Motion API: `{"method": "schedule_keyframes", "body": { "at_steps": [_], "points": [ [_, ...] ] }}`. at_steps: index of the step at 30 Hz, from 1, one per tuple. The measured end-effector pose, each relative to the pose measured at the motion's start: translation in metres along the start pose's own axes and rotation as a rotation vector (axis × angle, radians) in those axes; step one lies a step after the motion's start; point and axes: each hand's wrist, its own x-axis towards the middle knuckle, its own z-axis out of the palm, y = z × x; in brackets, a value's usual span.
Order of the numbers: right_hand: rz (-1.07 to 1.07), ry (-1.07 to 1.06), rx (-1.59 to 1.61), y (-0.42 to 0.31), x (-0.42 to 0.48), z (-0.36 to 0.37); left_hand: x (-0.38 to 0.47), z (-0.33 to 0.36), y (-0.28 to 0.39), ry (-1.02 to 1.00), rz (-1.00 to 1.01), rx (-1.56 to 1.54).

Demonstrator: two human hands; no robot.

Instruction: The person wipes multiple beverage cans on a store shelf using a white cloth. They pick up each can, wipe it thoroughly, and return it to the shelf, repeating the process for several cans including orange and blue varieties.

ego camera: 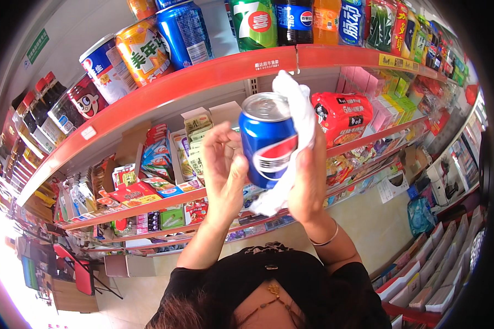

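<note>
A blue Pepsi can [267,142] is held up in front of the shelves, slightly tilted, its silver lid upward. My right hand [311,177] presses a white cloth [300,111] against the can's right side, and cloth and can are gripped together. Beside the can's left side is my left hand [224,172], fingers apart and half curled; whether its fingertips touch the metal cannot be told. Part of the cloth hangs below the can's base. The can's far side is hidden.
Drink cans [185,35] and bottles [253,24] line the upper shelf behind a red shelf edge [230,61]. Boxed snacks [138,193] and a red noodle pack [341,117] sit lower. A red folding chair [80,267] stands lower left; a rack of goods [432,267] lower right.
</note>
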Motion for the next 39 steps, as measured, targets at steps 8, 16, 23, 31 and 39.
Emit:
{"method": "schedule_keyframes", "body": {
  "at_steps": [8,16,23,31,39],
  "points": [
    [-0.529,0.009,-0.519,0.006,-0.008,0.022,-0.006,0.019,0.008,-0.094,0.092,0.044],
    [0.321,-0.228,0.323,0.0,0.004,-0.006,-0.011,0.01,0.008,0.011,-0.153,-0.284],
    [0.208,-0.138,0.235,0.0,-0.003,0.003,0.007,0.0,-0.006,0.031,0.047,-0.034],
    [-0.208,-0.045,-0.242,0.019,-0.006,0.012,-0.001,0.01,0.008,0.014,-0.007,0.019],
    [0.114,-0.108,0.028,0.023,-0.01,0.01,0.008,0.006,0.003,-0.022,0.078,-0.028]
  ]
}}
